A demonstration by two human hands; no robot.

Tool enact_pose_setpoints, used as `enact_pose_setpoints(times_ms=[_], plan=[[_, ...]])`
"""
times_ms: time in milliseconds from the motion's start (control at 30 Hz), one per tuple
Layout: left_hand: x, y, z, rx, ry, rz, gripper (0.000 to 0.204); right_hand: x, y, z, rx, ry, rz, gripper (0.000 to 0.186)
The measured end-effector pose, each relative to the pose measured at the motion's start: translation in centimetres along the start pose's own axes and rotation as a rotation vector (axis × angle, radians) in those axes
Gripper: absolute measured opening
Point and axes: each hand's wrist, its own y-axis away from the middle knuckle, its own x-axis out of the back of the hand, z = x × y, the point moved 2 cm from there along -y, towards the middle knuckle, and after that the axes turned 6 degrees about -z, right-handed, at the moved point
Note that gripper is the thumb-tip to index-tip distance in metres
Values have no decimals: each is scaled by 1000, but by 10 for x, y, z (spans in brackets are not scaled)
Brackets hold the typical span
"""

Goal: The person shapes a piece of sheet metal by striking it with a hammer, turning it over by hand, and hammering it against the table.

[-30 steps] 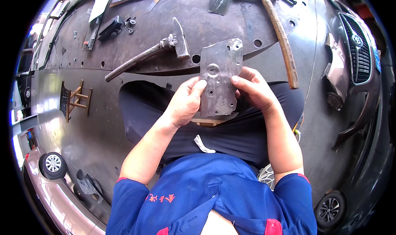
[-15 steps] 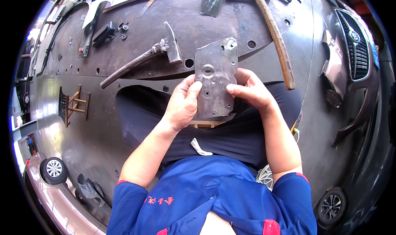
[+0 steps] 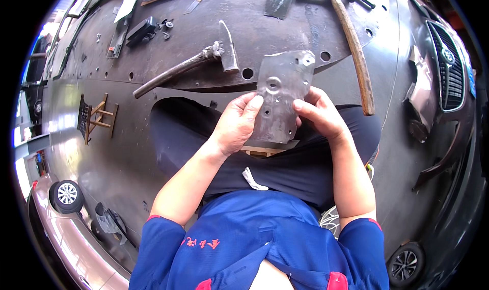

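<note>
Both my hands hold a thin grey sheet-metal plate (image 3: 281, 99) above my lap. It is punched with several holes, carries a raised dimple, and has an uneven upper edge. My left hand (image 3: 238, 121) grips its left edge, thumb on the face and fingers behind. On the opposite edge my right hand (image 3: 322, 112) pinches it the same way; the fingers behind are partly hidden. Beyond the plate a hammer (image 3: 188, 63) with a rough metal handle rests on the dark steel work table (image 3: 191, 32). To the right lies a wooden-handled hammer (image 3: 352, 55), its handle sticking out past the table edge.
A scratched metal piece (image 3: 279, 2) and a black bracket-like part (image 3: 142, 31) lie on the table. A small wooden stool (image 3: 102, 117) stands on the floor at left. Car bumper parts (image 3: 443, 66) are at right, a pinkish car (image 3: 69, 234) at lower left.
The plate has tilted slightly, its top leaning right, with both hands still on it. The whole view has shifted a little, so the surroundings sit further right.
</note>
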Motion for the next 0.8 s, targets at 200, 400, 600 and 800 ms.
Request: enact_pose_setpoints(times_ms=[200,400,600,800], plan=[[-8,5,17,147,286,-155,39,-1,-3,0,0,48,71,23],[3,7,2,102,123,-25,39,0,-5,0,18,98,87,24],[-3,5,16,90,71,-53,43,-2,-3,1,52,1,117,27],[10,11,-2,-34,454,-203,56,-26,-4,0,175,-179,296,26]])
